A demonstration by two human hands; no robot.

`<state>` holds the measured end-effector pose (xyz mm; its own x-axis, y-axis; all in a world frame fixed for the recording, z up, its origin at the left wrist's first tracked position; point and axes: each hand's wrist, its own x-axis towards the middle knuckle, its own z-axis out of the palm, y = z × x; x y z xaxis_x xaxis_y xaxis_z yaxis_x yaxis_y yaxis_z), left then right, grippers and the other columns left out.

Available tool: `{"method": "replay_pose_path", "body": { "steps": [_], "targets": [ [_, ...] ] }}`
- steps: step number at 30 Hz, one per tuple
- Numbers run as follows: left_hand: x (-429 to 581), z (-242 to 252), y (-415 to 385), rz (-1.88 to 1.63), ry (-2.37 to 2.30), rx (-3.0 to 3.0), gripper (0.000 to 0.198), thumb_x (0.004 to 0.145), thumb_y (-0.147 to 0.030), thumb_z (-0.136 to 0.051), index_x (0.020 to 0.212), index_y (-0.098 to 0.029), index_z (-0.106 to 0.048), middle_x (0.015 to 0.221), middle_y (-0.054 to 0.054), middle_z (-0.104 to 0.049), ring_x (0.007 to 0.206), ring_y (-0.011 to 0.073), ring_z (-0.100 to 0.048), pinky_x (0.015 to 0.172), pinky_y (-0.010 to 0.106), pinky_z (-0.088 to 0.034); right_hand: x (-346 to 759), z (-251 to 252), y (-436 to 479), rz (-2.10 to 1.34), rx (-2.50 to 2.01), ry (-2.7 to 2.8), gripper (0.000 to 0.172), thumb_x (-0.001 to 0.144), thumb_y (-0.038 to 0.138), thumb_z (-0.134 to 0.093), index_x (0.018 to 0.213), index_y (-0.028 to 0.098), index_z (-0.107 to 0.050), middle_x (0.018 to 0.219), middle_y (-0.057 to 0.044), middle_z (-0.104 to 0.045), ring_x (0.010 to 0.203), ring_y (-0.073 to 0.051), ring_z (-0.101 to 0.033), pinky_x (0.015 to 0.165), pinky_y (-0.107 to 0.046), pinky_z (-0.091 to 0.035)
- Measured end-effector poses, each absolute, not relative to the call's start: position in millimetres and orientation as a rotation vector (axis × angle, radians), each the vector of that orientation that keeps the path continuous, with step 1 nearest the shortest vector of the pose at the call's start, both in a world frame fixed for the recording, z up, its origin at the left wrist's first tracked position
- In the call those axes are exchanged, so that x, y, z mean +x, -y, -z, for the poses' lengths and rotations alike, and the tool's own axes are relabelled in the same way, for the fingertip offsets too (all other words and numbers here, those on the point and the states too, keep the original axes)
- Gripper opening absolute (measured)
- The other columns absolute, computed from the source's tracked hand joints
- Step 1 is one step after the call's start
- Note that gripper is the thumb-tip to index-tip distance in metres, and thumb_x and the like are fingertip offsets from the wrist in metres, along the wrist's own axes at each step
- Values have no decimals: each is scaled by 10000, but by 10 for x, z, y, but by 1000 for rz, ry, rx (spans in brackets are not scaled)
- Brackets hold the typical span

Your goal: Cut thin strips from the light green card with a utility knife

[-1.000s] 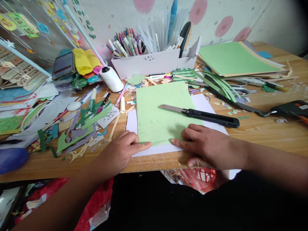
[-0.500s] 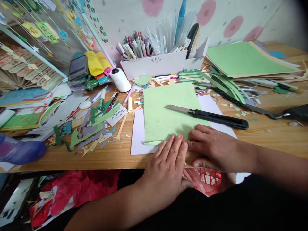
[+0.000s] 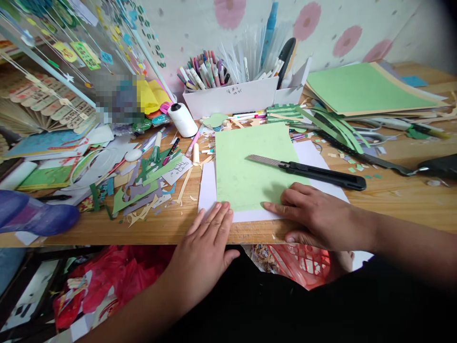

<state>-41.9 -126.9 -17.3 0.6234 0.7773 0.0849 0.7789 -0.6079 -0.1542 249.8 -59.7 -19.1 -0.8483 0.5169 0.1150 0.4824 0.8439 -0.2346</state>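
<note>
A sheet of light green paper (image 3: 246, 174) lies on a white sheet (image 3: 208, 183) near the desk's front edge. My left hand (image 3: 209, 240) rests flat over the lower left corner of the papers, fingers stretched out and thumb apart. On the lower right side, my right hand (image 3: 317, 216) touches the green paper's front edge with its index finger extended; the other fingers are partly curled. A black utility knife (image 3: 321, 175) with its blade out lies across the green paper, just beyond my right hand.
Paper scraps (image 3: 143, 193), markers and a white thread spool (image 3: 183, 120) crowd the left side. Behind stands a white box (image 3: 232, 97) of pens. A stack of green sheets (image 3: 371, 88) lies back right. Below the desk are a red basket (image 3: 310, 264) and a red bag (image 3: 117, 281).
My left hand has slid left, away from my right hand, along the paper's front edge. The raised fold at the green paper's lower left now lies flat. The knife stays put.
</note>
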Motion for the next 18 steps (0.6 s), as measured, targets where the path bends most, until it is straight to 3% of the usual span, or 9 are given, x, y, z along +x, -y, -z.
{"method": "replay_pose_path", "body": {
  "steps": [8,12,18],
  "targets": [
    [-487,103,1263,142,1308,-2632,499,1026,-423,-304,1328,-97,-529,1426,99,-502,1293,243,-509,1203,501,33,2671,223,657,-169,-872,2794,542,943,503,-453,1389,205,-526,941,-105,-499,867,-234,-407,777,-392,-381],
    [-475,84,1238,203,1280,-2645,472,1016,-406,-347,1314,-97,-542,1394,102,-536,1257,249,-544,1200,506,48,2868,229,746,-11,-969,2739,518,931,536,-460,1363,264,-551,980,-105,-509,884,-249,-428,796,-433,-357],
    [-504,138,1225,234,1270,-2663,439,982,-358,-433,1336,-111,-508,1386,114,-547,1234,276,-561,1179,579,30,3256,225,884,109,-1120,2702,443,927,446,-505,1330,278,-577,987,-100,-527,885,-261,-456,800,-438,-353]
  ]
}}
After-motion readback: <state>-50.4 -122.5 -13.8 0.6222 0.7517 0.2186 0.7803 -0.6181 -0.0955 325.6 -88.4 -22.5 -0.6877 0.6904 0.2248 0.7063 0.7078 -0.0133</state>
